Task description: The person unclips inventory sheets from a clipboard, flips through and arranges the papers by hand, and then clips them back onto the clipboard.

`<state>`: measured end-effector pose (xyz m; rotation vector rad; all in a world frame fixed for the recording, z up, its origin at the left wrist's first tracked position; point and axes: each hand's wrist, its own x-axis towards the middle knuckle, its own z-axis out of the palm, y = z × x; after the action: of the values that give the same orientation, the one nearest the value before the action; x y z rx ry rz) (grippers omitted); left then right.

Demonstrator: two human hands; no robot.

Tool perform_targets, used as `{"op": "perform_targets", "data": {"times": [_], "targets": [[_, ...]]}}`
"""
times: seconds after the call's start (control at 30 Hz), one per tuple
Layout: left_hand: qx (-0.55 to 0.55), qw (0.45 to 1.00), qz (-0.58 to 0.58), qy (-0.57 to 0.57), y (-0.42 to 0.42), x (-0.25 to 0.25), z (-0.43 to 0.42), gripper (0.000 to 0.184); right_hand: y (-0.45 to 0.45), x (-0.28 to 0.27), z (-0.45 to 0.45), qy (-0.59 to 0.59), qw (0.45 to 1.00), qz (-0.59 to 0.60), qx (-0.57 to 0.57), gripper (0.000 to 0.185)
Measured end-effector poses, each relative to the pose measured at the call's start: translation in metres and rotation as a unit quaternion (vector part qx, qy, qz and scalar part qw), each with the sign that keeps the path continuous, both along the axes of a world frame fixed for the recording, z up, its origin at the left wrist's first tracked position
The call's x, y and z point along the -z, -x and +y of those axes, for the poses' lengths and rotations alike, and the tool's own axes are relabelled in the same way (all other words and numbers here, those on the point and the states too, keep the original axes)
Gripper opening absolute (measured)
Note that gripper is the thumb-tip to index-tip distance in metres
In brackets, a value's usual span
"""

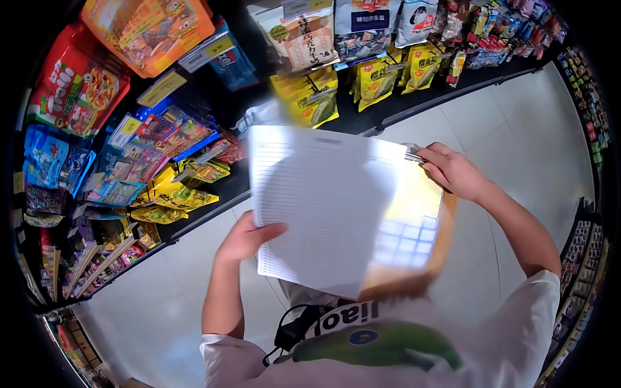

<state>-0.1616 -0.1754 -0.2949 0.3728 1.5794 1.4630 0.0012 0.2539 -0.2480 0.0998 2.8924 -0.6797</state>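
A large white sheet of paper [310, 213] with printed lines hangs in front of my body, its lower right part bent and blurred. My left hand [249, 238] pinches its left edge, thumb on top. Behind the sheet is a brown clipboard [443, 242], with a yellow and white gridded page [414, 200] showing on it. My right hand [456, 173] is closed on the upper right corner of this board. A thin dark metallic piece shows by the fingers; whether it is a clip or a pen I cannot tell.
Shelves with bagged sweets run along the left and top, among them yellow bags [375, 83], a red bag [77, 81] and an orange bag [149, 32]. Price tags [206, 53] stick out from the shelf. More shelving [579, 258] stands at right, across the tiled floor [517, 123].
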Motion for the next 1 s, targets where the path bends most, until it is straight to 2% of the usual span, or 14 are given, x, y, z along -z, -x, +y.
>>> {"op": "perform_targets", "data": {"times": [0.1, 0.2, 0.3, 0.43, 0.5, 0.53, 0.57, 0.63, 0.67, 0.7, 0.8, 0.87, 0.93, 1.0], "targets": [[-0.15, 0.986, -0.007, -0.068, 0.012, 0.009, -0.039, 0.035, -0.002, -0.002, 0.001, 0.013, 1.0, -0.009, 0.001, 0.032], [-0.255, 0.956, -0.003, -0.144, 0.017, 0.003, -0.061, 0.045, -0.005, 0.003, 0.004, 0.01, 1.0, -0.003, 0.0, 0.032], [-0.258, 0.935, -0.036, -0.24, 0.026, 0.008, -0.062, 0.05, -0.006, 0.007, 0.005, 0.014, 0.999, 0.03, -0.011, 0.032], [-0.247, 0.924, -0.08, -0.28, 0.044, 0.02, -0.031, 0.049, -0.001, 0.011, 0.001, 0.004, 0.998, 0.048, -0.043, 0.034], [-0.343, 0.909, -0.09, -0.219, 0.057, 0.035, -0.014, 0.027, -0.001, 0.011, -0.001, -0.003, 0.997, 0.061, -0.055, 0.035], [-0.284, 0.936, 0.015, -0.209, 0.062, 0.035, -0.008, 0.019, -0.001, 0.011, -0.002, -0.01, 0.996, 0.065, -0.061, 0.035], [-0.234, 0.943, 0.122, -0.202, 0.066, 0.034, -0.002, 0.024, -0.001, 0.01, -0.003, -0.016, 0.995, 0.067, -0.067, 0.036], [-0.272, 0.954, 0.119, -0.033, 0.076, 0.024, -0.007, 0.026, -0.001, 0.011, -0.004, -0.032, 0.994, 0.073, -0.075, 0.036], [-0.264, 0.946, 0.185, 0.017, 0.092, 0.038, -0.021, 0.035, -0.002, 0.013, -0.005, -0.046, 0.992, 0.079, -0.085, 0.036], [-0.21, 0.96, 0.181, 0.039, 0.086, 0.008, -0.011, 0.049, -0.002, 0.015, -0.005, -0.047, 0.992, 0.078, -0.082, 0.036], [-0.149, 0.955, 0.253, -0.026, 0.074, -0.031, 0.007, 0.056, -0.004, 0.021, -0.008, -0.107, 0.985, 0.091, -0.1, 0.035], [-0.132, 0.904, 0.404, 0.055, 0.061, -0.063, 0.022, 0.065, -0.006, 0.021, -0.009, -0.119, 0.982, 0.107, -0.1, 0.032], [-0.037, 0.877, 0.463, 0.123, 0.056, -0.082, 0.029, 0.066, -0.007, 0.018, -0.013, -0.109, 0.982, 0.119, -0.097, 0.029], [0.073, 0.814, 0.565, 0.116, 0.057, -0.095, 0.039, 0.061, -0.01, 0.017, -0.014, -0.099, 0.982, 0.131, -0.095, 0.027]]}}
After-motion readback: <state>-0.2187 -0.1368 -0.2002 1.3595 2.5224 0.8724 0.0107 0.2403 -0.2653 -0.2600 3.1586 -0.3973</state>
